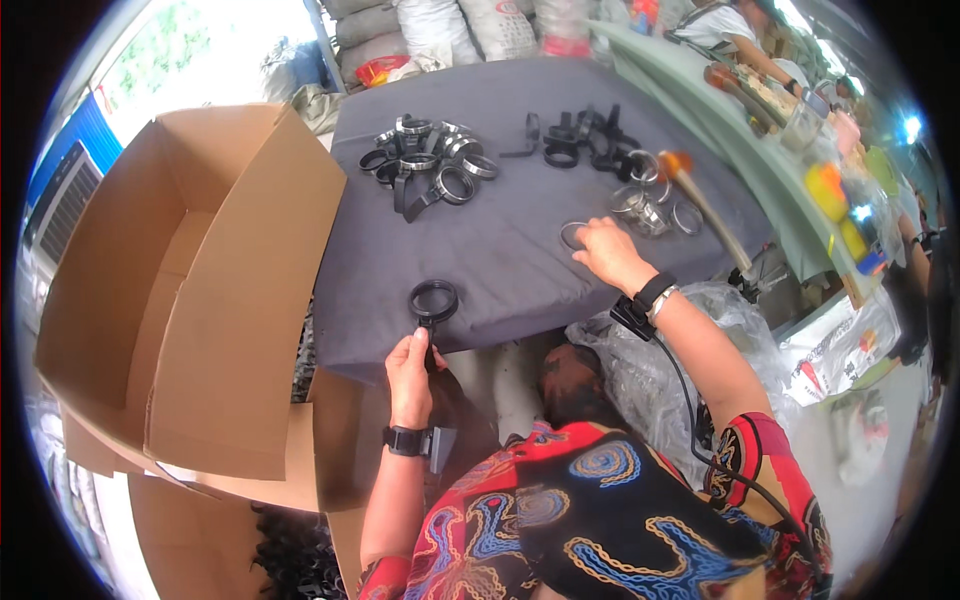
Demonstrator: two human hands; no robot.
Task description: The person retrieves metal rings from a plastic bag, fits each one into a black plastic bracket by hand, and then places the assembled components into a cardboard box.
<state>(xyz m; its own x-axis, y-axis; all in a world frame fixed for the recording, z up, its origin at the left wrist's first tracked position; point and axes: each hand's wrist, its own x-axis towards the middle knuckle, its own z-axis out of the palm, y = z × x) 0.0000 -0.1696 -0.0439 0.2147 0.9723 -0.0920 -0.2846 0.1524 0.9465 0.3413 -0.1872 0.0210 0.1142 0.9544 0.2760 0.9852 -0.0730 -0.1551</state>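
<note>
My left hand [408, 378] is closed round the handle of a black round magnifier frame [432, 319], held upright at the table's near edge. My right hand [610, 254] pinches a thin silver ring [564, 238] just above the grey cloth. Right beyond that hand lies a cluster of silver rings [640, 210]. Farther back sit loose black handled frames [585, 135]. At the back left is a pile of black frames with silver rims [425, 162]. A mallet [715, 215] with an orange head lies along the right side.
Left of the grey-covered table [490, 250] stands a tall open cardboard box [235, 300]. Below it, another box holds many black parts [295, 550]. Clear plastic [650, 350] bunches by my right arm. Stacked sacks [435, 30] stand behind; people work at a green-covered table [660, 70] on the right.
</note>
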